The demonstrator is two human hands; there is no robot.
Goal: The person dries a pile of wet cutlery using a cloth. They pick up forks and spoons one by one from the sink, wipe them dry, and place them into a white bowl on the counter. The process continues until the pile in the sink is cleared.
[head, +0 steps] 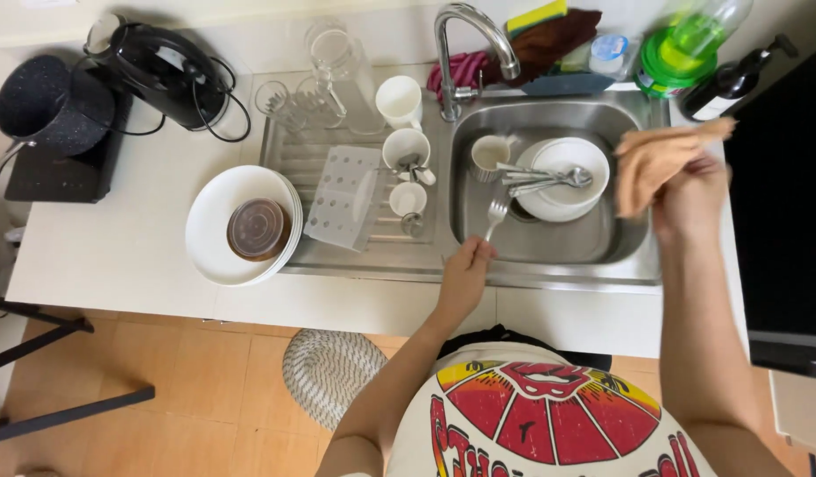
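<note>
Partly hidden: the upper right corner blurs where a green bottle (690, 40) and a dark pump bottle (735, 81) stand, and a black panel (783, 203) cuts off the counter on that side. The stack of white plates (562, 177) in the sink is half covered by loose spoons and forks (540, 179); how many plates lie there cannot be told. A cup (489, 155) sits beside the stack, its far side hidden by the cutlery.

Edges and room: the steel sink (549, 243) has bare floor along its near wall. The faucet (474, 44) arches over its back rim. On the draining board to the left stand mugs (399, 102), glasses (324, 79) and a white perforated rack (341, 196); further left, a pile of white plates (215, 252) with a brown lid (258, 228) on top. A kettle (160, 71) and a dark pot (50, 102) occupy the far left counter.

Hands: left hand (465, 278) rests at the sink's near rim, fingers pinched on the handle of a fork (495, 216), tines pointing up and away over the basin, near the plate stack but apart from it. Right hand (690, 199) hovers over the sink's right edge, fingers clenched on a tan cloth (660, 159), which bunches above the knuckles.
</note>
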